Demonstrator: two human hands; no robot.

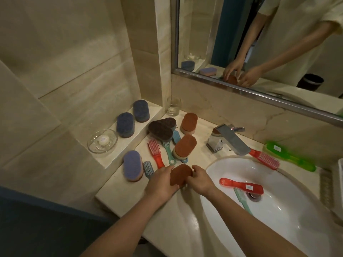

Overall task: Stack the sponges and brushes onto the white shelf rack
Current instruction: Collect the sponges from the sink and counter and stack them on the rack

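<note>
Both hands hold one orange-brown oval sponge (pixel 180 174) just above the counter at the basin's left rim: my left hand (pixel 161 183) grips its left side, my right hand (pixel 200 180) its right side. More sponges lie on the counter: two orange ones (pixel 189 123) (pixel 185 147), dark brown ones (pixel 161 131) and a purple one (pixel 132 165). Two blue sponges (pixel 141 110) (pixel 125 124) stand on the ledge. Red (pixel 155 152), teal (pixel 168 150) and blue (pixel 148 169) brushes lie between the sponges. The white rack (pixel 340 182) shows only at the right edge.
A white basin (pixel 219 165) holds a red brush (pixel 242 186) and a teal brush (pixel 242 200). A chrome faucet (pixel 229 140) stands behind it. A red brush (pixel 265 158) and a green brush (pixel 288 155) lie to the right. A glass dish (pixel 102 140) and a tumbler (pixel 173 106) sit by the wall.
</note>
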